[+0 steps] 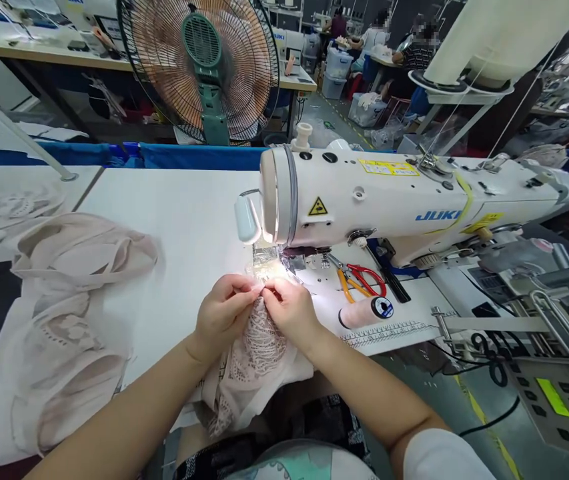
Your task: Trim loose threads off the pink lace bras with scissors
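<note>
My left hand [224, 315] and my right hand [290, 311] meet just in front of the needle area of a white sewing machine [389, 200]. Both pinch the top edge of a pale pink lace piece [257, 363] that hangs down from the table edge toward my lap. The fingers of each hand are closed on the fabric. The lit needle plate [271, 263] lies directly beyond my fingertips.
A heap of pale pink lace garments [64, 320] lies at the left on the white table [184, 220]. Red and orange scissors [359, 280] and a pink thread spool [367, 311] sit to the right. A fan [199, 67] stands behind. People sit far back.
</note>
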